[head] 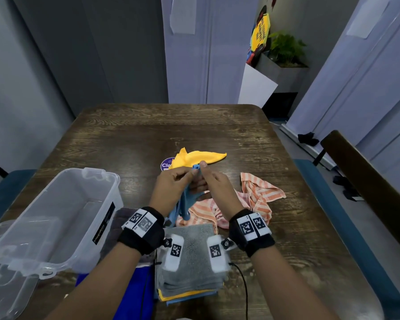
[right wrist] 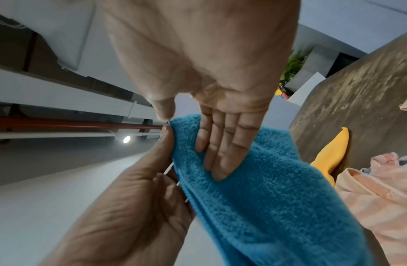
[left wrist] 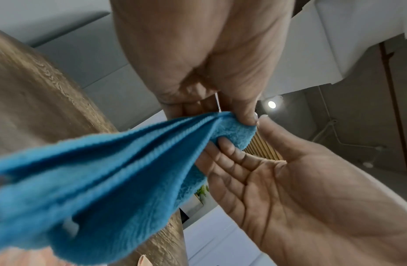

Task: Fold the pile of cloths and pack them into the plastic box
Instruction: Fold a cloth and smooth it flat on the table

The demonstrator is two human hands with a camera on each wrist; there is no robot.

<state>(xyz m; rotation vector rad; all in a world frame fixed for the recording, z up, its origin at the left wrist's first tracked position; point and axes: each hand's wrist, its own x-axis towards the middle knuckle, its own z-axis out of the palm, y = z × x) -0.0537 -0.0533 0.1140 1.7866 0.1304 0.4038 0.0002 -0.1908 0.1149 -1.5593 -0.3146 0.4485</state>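
between the two hands, raised clear of the table [head: 148, 130]: a blue cloth [head: 184, 204], held by its top corner and hanging in gathered folds down towards the wrists.

left hand [head: 171, 184]: thumb and forefinger nipped on the bunched corner, the other fingers curled in behind it.

right hand [head: 215, 184]: thumb tip set on the same corner, touching the left fingertips. in the right wrist view its fingers [right wrist: 220, 153] lie straight and close together, flat along the face of the cloth, so that the cloth is caught between thumb and fingers.

just beyond the fingertips: a yellow cloth [head: 199, 157], unfolded and lying flat on the table, its near edge over part of a round purple sticker [head: 165, 163].

under the right hand and out to its right: a striped cloth [head: 259, 195], orange and white, crumpled, touching the hanging end of the blue cloth.

below both wrists, on the person's side: a stack of folded cloths [head: 194, 241], grey on top, with yellow and pale blue edges showing beneath.

left of the left wrist: the plastic box [head: 99, 176], clear, open at the top, standing on the table. its lid [head: 5, 285] lies at the near left, partly under it.

between the box and the left wrist: a dark grey cloth [head: 119, 218] against the box wall.

under the left forearm: a dark blue cloth [head: 134, 292] at the near table edge, beside the stack.
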